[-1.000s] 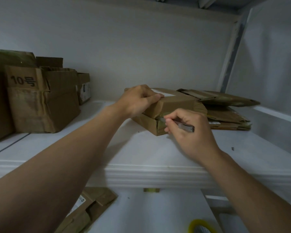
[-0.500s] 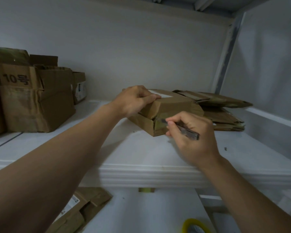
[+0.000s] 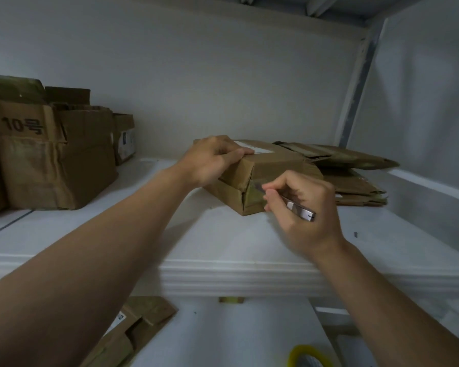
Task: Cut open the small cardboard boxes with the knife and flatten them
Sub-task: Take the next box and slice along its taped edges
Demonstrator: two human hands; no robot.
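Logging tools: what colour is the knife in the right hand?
The knife is silver-grey metal, clearest in the head view.

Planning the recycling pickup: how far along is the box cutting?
Done: flattened boxes stacked at the right. In hand: the left hand holds down a small box while the right hand grips the knife at its taped end. Left: that box, plus upright boxes at the left.

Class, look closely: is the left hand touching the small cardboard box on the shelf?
Touching. The head view shows the left hand lying on the small cardboard box, thumb along its top edge, no gap.
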